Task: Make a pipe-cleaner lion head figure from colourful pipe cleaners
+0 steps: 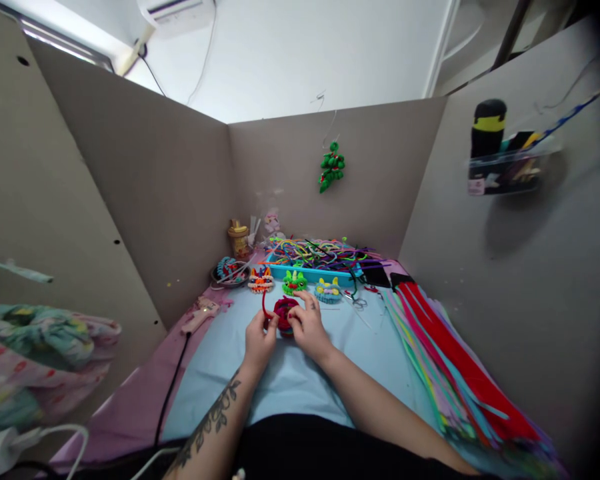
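A dark red piece made of fuzzy pipe cleaners (285,309) is between my hands, low over the blue cloth. My left hand (261,339) pinches its left side, where a loose red stem end (265,301) curves upward. From the right, my right hand (309,328) grips the piece with thumb and index finger, its other fingers reaching over the far side. The fingers hide part of the piece. Just beyond stand three fuzzy animal heads: an orange one (261,281), a green one (295,283) and a yellow and light blue one (327,290).
Behind them a blue tray (313,275) overflows with coloured pipe cleaners. Scissors (359,302) lie to its front right. Long pipe cleaner bundles (460,360) cover the right side. A dark bowl (230,279) and pink power strip (200,316) sit left. Grey panels (300,180) enclose three sides.
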A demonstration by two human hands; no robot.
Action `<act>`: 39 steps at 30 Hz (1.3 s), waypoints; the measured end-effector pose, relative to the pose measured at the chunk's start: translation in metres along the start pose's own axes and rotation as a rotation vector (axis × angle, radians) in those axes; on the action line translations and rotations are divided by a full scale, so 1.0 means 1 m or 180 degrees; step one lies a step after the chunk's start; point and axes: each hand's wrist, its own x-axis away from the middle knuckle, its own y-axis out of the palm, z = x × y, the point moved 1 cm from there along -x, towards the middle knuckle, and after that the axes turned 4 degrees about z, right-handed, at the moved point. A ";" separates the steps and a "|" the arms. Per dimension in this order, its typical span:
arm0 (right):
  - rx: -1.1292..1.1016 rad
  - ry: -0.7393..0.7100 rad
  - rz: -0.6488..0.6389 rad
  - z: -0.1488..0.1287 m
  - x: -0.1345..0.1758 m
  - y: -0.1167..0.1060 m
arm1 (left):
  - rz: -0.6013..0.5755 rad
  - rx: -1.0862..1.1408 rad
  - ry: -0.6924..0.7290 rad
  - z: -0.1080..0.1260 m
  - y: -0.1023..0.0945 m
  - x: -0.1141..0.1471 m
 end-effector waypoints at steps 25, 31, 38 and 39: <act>-0.0278 0.0202 -0.0073 0.001 0.000 0.001 | 0.0125 0.0272 -0.0158 0.003 0.003 0.001; -0.0364 0.0269 -0.0045 0.000 0.000 0.000 | 0.0284 0.0462 -0.0286 -0.002 0.006 0.000; -0.0626 0.0670 0.0051 -0.001 0.002 0.004 | 0.0255 -0.0037 0.0575 -0.003 0.004 0.003; -0.0643 0.0715 0.0064 0.000 0.002 0.004 | 0.0165 -0.0103 0.0746 -0.001 0.003 0.004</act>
